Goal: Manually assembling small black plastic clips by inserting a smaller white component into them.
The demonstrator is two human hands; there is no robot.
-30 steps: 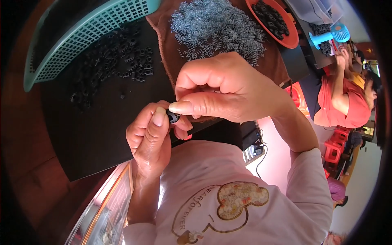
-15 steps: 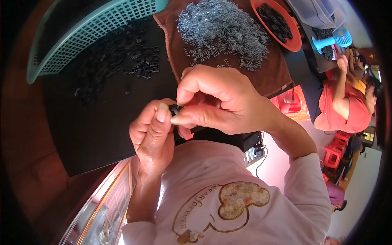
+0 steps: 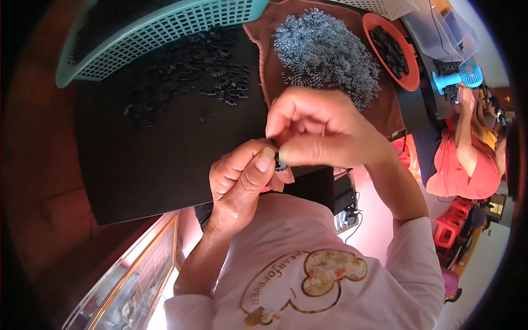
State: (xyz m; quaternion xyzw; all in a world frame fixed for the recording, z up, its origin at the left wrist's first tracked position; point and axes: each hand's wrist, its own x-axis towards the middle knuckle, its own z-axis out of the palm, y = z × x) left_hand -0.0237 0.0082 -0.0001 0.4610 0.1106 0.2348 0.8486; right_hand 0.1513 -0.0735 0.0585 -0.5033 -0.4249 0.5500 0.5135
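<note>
My left hand [image 3: 237,179] is closed, thumb over curled fingers, on a small black plastic part [image 3: 281,163]. Only a bit of the part shows past the thumb. Right up against it, my right hand [image 3: 327,129] pinches with thumb and forefinger; motion smears the hand, and anything between its fingertips is too small to make out. Beyond the hands, a heap of small metal springs [image 3: 324,52] lies on a brown cloth [image 3: 268,66]. Loose black plastic pieces [image 3: 190,71] are scattered on the dark table [image 3: 148,170] farther left.
A teal perforated basket [image 3: 165,30] stands along the far left. At the far right are an orange dish [image 3: 408,82] with black pieces, a clear plastic bin [image 3: 437,36] and a blue fan [image 3: 470,75]. A person in red [image 3: 467,165] sits to the right, near red stools [image 3: 450,225].
Both hands and the table things sit farther right in the picture as the view shifts. My right hand's fingers have moved slightly at the black part, which my left hand still holds.
</note>
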